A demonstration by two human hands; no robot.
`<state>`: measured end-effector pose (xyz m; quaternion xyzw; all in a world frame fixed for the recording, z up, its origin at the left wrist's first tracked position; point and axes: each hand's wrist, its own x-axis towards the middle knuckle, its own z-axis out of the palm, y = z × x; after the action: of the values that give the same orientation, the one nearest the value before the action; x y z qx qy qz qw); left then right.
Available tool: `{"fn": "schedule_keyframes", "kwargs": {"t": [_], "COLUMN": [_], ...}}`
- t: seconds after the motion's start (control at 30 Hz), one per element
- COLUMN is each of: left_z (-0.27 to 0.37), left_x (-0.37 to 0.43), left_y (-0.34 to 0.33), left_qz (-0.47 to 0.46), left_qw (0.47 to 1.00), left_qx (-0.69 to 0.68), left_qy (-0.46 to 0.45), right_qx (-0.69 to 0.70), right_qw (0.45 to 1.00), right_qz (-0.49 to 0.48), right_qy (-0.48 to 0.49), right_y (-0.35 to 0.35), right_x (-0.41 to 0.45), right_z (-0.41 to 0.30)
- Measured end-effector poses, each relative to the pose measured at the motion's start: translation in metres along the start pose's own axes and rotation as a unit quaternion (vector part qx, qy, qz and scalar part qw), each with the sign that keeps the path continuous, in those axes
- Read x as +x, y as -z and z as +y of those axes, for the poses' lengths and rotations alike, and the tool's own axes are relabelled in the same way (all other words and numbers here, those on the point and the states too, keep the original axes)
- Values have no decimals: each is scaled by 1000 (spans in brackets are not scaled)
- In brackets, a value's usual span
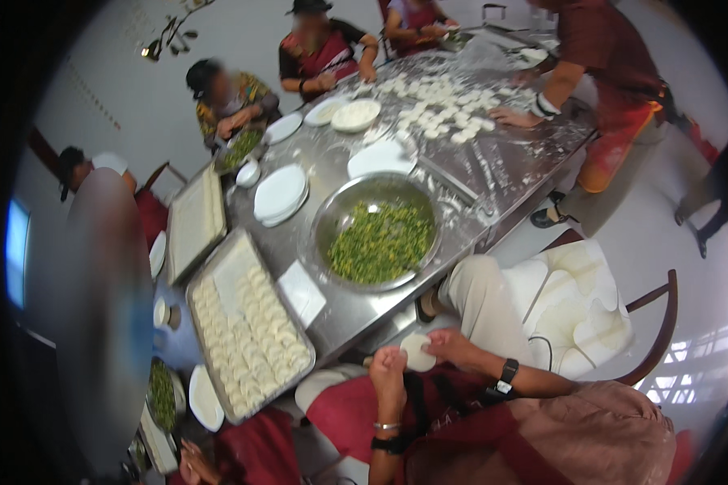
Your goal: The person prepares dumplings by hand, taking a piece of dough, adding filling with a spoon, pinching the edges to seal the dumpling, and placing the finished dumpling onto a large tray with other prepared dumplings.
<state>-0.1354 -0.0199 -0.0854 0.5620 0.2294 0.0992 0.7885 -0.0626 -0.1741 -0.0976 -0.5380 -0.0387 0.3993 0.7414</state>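
Note:
A round, flat dough wrapper (418, 354) is held up over my lap between both hands. My left hand (389, 368) pinches its left edge, and my right hand (455, 348) grips the upper right edge. No filling shows on the wrapper. Beyond my hands, on the metal table, stands a large steel bowl (428, 267) of chopped green and yellow filling (382, 242). To the left, a metal tray (311, 357) holds rows of folded dumplings (249, 339), with part of its floor bare near the far end.
A white sheet (301, 293) lies between tray and bowl. Stacked white plates (281, 194) stand beyond, near a second tray (197, 218). Floured dough rounds (446, 109) cover the far table. Several people sit or stand around it. A chair (661, 327) is at my right.

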Motion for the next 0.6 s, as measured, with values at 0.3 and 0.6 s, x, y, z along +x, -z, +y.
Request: {"fn": "schedule_keyframes", "kwargs": {"t": [0.3,0.6], "left_z": [3,24], "left_x": [-10,-20], "left_y": [-10,7], "left_qz": [-132,-16], "left_qw": [916,963], "left_qx": [-339,-258], "left_qy": [167,72], "right_qx": [-15,-81], "right_qw": [999,988], "right_qz": [-46,99], "right_qy": [8,88], "right_y": [-20,-5], "right_x": [-8,14], "right_z": [-29,-53]}}
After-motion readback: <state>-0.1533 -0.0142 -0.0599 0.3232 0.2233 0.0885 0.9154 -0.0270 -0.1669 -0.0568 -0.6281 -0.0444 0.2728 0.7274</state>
